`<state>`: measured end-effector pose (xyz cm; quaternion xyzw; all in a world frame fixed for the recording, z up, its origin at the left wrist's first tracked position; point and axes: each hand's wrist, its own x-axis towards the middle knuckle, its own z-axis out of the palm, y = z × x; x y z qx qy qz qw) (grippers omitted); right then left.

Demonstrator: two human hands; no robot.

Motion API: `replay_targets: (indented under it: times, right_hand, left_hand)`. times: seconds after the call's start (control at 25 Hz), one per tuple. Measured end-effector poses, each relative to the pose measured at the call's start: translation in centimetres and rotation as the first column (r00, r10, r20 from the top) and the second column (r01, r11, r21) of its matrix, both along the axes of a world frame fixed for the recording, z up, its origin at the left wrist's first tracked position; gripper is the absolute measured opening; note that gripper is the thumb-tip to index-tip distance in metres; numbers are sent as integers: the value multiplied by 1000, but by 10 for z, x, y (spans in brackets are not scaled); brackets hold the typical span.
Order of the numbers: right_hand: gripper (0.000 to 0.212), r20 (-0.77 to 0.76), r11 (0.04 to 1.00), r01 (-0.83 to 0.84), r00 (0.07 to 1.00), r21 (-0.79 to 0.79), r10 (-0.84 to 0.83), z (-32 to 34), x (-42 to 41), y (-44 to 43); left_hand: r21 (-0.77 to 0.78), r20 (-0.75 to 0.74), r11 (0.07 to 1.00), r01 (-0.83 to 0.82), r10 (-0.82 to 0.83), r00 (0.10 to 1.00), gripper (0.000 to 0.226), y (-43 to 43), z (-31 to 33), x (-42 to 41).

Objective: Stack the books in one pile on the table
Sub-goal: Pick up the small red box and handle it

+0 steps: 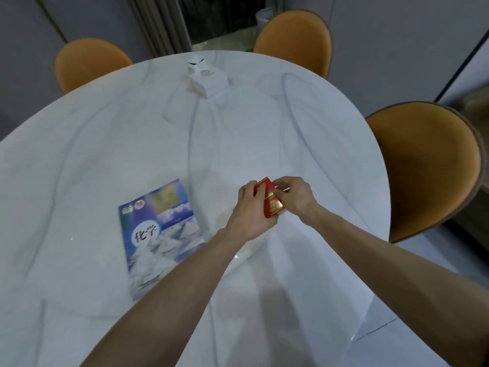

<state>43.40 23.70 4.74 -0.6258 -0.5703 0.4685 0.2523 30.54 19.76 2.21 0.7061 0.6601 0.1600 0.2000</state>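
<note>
Your left hand (250,207) and right hand (295,196) both pinch a small red book (272,202), holding it above the white round table (105,144). Your blue chemistry textbook (158,234) lies flat on the table, left of your hands.

1. I see a small red book with gold lettering (272,203).
2. The flat blue-and-white textbook with snowy peaks (161,234) bears black characters.
3. The round white marble table (105,144) has grey veins.
4. The curved chairs (426,168) are orange.
</note>
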Motion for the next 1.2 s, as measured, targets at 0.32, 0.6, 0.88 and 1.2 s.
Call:
replay_targets:
  times: [0.32, 0.6, 0.88, 1.2]
  right_hand:
    - [27, 125, 997, 71, 990, -5, -70, -26, 74, 63]
    - [27, 170, 994, 107, 980, -38, -99, -54, 109, 99]
    - [26, 203, 990, 126, 973, -70, -110, -82, 126, 122]
    - [30, 226, 988, 133, 968, -80, -112, -103, 131, 139]
  left_hand:
    - [-47, 1, 997, 64, -64, 998, 81, 72, -32, 80]
    - [-46, -44, 990, 133, -135, 990, 79, 112, -58, 114]
    - [-76, -95, 980, 182, -189, 977, 78, 137, -83, 131]
    - [-66, -160, 980, 188, -196, 968, 79, 152, -102, 141]
